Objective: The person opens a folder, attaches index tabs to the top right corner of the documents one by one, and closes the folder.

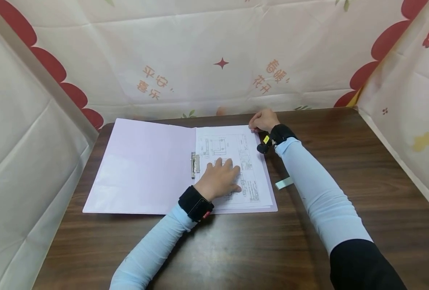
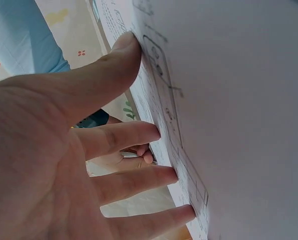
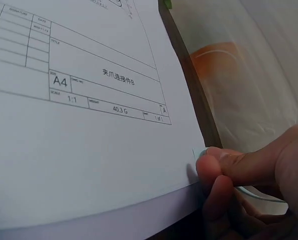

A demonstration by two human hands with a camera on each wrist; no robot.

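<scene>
Here, the paper [image 1: 250, 169] lies with its long side running near to far, its far right corner at the right hand [image 1: 265, 120], whose thumb and finger pinch a pale tab [image 3: 198, 152]; the left hand [image 1: 218, 179] (fingers spread) rests on it, nearer the clip [image 1: 193, 165].

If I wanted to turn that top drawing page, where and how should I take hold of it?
Probably the far right corner of the page, pinched from the right, where the right hand is: it lies flat, and the metal clip is at its left edge, so the right edge looks freer. The left hand rests on it and would have to lift.
</scene>
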